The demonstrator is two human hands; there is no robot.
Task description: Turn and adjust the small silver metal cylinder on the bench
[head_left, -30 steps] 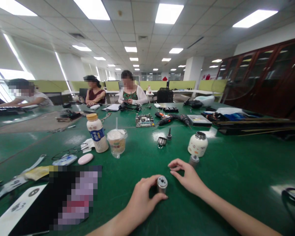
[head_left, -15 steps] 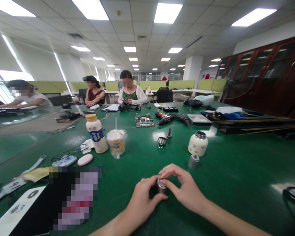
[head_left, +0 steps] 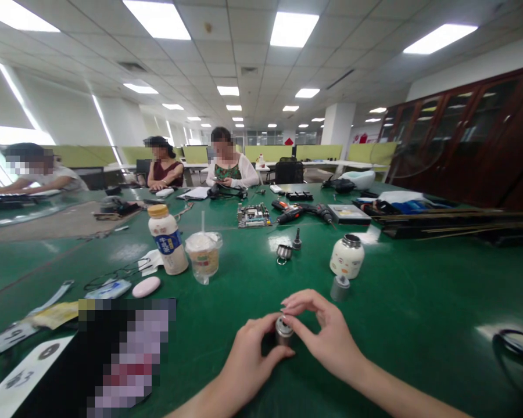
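Observation:
Low in the middle of the head view, a small metal cylinder [head_left: 284, 332] stands upright at the table. My left hand [head_left: 256, 348] is closed around its side, thumb in front and fingers behind. Above its top, my right hand [head_left: 326, 330] is bent in a pinch, the thumb tip at the top face by some dark holes. Whatever lies between those fingertips is too small to make out. Beyond my right hand are a grey metal cup-like part [head_left: 340, 288] and a cream patterned jar [head_left: 347, 256] with its metal mouth uncovered.
Farther up the green table [head_left: 226, 325] are a steel part with a ring [head_left: 283, 253], a dark fitting [head_left: 297, 239], a circuit board [head_left: 253, 215] and power drills [head_left: 290, 211]. A bottle [head_left: 168, 241] and a lidded cup [head_left: 203, 255] stand left. Several people sit beyond.
The view has tilted slightly, showing more of the cylinder's top. My right fingertips have lifted and parted a little from it; my left hand keeps its grip.

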